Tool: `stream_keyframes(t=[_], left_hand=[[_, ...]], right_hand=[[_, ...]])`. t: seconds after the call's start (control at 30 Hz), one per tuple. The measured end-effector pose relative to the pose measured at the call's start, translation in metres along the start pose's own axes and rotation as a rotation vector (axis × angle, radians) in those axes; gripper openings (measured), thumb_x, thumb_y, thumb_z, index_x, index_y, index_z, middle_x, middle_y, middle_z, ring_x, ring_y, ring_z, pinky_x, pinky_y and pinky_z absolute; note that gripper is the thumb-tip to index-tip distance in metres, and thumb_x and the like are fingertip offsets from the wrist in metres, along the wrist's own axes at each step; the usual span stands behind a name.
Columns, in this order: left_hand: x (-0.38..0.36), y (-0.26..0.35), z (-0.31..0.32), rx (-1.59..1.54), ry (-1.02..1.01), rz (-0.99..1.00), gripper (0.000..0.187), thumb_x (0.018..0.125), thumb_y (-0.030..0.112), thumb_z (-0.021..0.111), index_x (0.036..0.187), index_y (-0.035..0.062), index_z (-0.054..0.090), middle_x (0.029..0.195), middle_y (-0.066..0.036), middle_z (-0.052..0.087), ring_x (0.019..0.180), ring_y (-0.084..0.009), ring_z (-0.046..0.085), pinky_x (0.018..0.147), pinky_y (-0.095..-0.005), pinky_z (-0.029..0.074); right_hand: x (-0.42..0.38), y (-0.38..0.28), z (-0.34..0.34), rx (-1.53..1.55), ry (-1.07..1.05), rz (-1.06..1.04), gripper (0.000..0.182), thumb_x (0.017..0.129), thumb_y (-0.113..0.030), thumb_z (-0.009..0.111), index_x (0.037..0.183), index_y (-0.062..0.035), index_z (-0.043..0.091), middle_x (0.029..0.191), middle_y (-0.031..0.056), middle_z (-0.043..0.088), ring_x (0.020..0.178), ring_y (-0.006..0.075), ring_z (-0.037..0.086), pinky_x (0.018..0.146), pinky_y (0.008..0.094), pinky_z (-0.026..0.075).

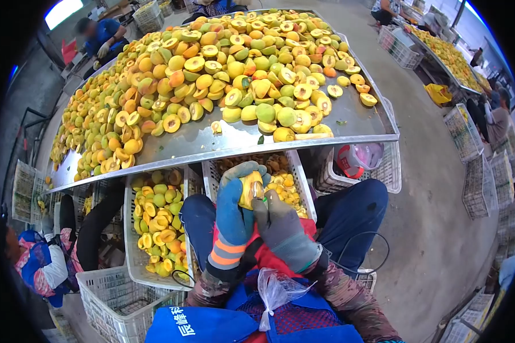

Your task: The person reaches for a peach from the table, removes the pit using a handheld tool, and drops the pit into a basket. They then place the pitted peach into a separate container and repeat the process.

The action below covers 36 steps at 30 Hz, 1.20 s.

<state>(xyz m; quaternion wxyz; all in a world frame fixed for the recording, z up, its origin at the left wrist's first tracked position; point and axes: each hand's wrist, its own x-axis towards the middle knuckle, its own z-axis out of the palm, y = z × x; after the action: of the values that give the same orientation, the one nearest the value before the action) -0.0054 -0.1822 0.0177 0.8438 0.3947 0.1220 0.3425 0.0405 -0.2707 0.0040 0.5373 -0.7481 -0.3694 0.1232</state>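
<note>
Both gloved hands meet over a white crate (296, 166) between the knees. My left hand (234, 200), in a blue glove with an orange-striped cuff, is closed round a yellow fruit half (250, 190) with its cut side showing. My right hand (283, 226), in a grey glove, is closed against the fruit's lower right side; a small green bit shows at its fingertips, and what it grips is hidden. Cut fruit pieces (286, 186) lie in the crate below.
A metal table (212, 150) heaped with halved fruit (212, 68) spans the front. Left of my knees stand a crate of fruit (160, 223) and a white crate (120, 297). A red-and-white bag (357, 159) rests at right. Co-workers sit around.
</note>
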Motion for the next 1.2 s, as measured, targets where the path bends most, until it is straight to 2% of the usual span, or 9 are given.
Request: stream_keyframes(t=[0.27, 0.37, 0.47, 0.53, 0.6, 0.67, 0.7, 0.83, 1.2], left_hand=[[-0.001, -0.006, -0.012, 0.132, 0.11, 0.17, 0.035, 0.091, 0.03, 0.046, 0.108, 0.0003, 0.052, 0.111, -0.015, 0.054, 0.106, -0.03, 0.055, 0.092, -0.0445, 0.047], [0.0, 0.0, -0.022, 0.435, 0.07, 0.221, 0.035, 0.092, 0.032, 0.046, 0.107, 0.0013, 0.053, 0.109, -0.015, 0.055, 0.102, -0.0291, 0.057, 0.087, -0.042, 0.05], [0.003, 0.006, -0.02, 0.138, 0.189, -0.06, 0.035, 0.093, 0.035, 0.045, 0.105, 0.0022, 0.053, 0.106, -0.014, 0.056, 0.098, -0.028, 0.059, 0.083, -0.0393, 0.052], [-0.001, 0.0, -0.011, 0.673, 0.071, 0.357, 0.036, 0.096, 0.037, 0.042, 0.101, 0.0031, 0.052, 0.103, -0.013, 0.057, 0.094, -0.0274, 0.06, 0.082, -0.0388, 0.053], [0.005, 0.001, -0.017, 0.499, 0.116, 0.198, 0.035, 0.097, 0.037, 0.041, 0.099, 0.0037, 0.053, 0.101, -0.013, 0.059, 0.093, -0.0286, 0.061, 0.082, -0.042, 0.053], [0.005, -0.004, -0.023, -0.231, 0.339, 0.032, 0.039, 0.098, 0.039, 0.039, 0.1, 0.004, 0.055, 0.1, -0.014, 0.061, 0.095, -0.0305, 0.061, 0.082, -0.0457, 0.053], [0.005, -0.008, -0.03, -0.429, 0.28, 0.049, 0.038, 0.098, 0.04, 0.039, 0.099, 0.0042, 0.054, 0.101, -0.015, 0.06, 0.098, -0.0327, 0.059, 0.084, -0.0516, 0.052], [0.003, -0.009, -0.028, -0.515, 0.254, 0.04, 0.037, 0.098, 0.039, 0.039, 0.098, 0.0051, 0.053, 0.103, -0.014, 0.059, 0.1, -0.0325, 0.058, 0.086, -0.0522, 0.05], [-0.008, -0.016, -0.012, -0.009, 0.36, 0.162, 0.037, 0.097, 0.038, 0.042, 0.089, 0.0044, 0.053, 0.096, -0.013, 0.058, 0.092, -0.0286, 0.06, 0.08, -0.0431, 0.052]], right_hand=[[0.005, 0.009, 0.011, 0.101, -0.098, -0.046, 0.019, 0.093, -0.017, 0.049, 0.088, 0.0009, 0.05, 0.065, 0.024, 0.053, 0.056, 0.0393, 0.056, 0.049, 0.0409, 0.042], [0.006, 0.007, 0.007, 0.297, -0.311, 0.176, 0.018, 0.094, -0.017, 0.049, 0.091, 0.0003, 0.051, 0.067, 0.0232, 0.055, 0.057, 0.0386, 0.056, 0.05, 0.0409, 0.043], [0.009, 0.012, 0.007, 0.201, -0.366, 0.065, 0.02, 0.093, -0.019, 0.05, 0.093, 0.0007, 0.052, 0.067, 0.0212, 0.055, 0.06, 0.0361, 0.057, 0.054, 0.0395, 0.044], [0.013, 0.014, 0.006, -0.035, -0.262, -0.009, 0.022, 0.093, -0.021, 0.051, 0.094, 0.0008, 0.053, 0.068, 0.0217, 0.055, 0.063, 0.0341, 0.057, 0.058, 0.0382, 0.045], [0.015, 0.013, 0.009, 0.038, -0.264, -0.04, 0.025, 0.093, -0.025, 0.051, 0.093, 0.0004, 0.051, 0.07, 0.0244, 0.056, 0.067, 0.0395, 0.057, 0.057, 0.0431, 0.045], [0.01, 0.015, 0.01, 0.109, -0.279, -0.054, 0.028, 0.093, -0.028, 0.051, 0.091, 0.0001, 0.049, 0.072, 0.0272, 0.057, 0.07, 0.0449, 0.058, 0.056, 0.048, 0.045], [0.008, 0.016, 0.012, 0.138, -0.243, -0.05, 0.028, 0.092, -0.028, 0.052, 0.09, -0.0003, 0.049, 0.07, 0.0264, 0.057, 0.068, 0.0442, 0.058, 0.055, 0.048, 0.045], [0.005, 0.011, 0.014, -0.011, -0.139, -0.133, 0.029, 0.092, -0.029, 0.054, 0.089, -0.001, 0.05, 0.064, 0.0241, 0.056, 0.062, 0.042, 0.058, 0.051, 0.048, 0.045], [-0.003, 0.013, 0.01, -0.028, -0.223, -0.015, 0.025, 0.093, -0.024, 0.05, 0.092, 0.0012, 0.052, 0.07, 0.0247, 0.056, 0.064, 0.0411, 0.058, 0.054, 0.045, 0.044]])
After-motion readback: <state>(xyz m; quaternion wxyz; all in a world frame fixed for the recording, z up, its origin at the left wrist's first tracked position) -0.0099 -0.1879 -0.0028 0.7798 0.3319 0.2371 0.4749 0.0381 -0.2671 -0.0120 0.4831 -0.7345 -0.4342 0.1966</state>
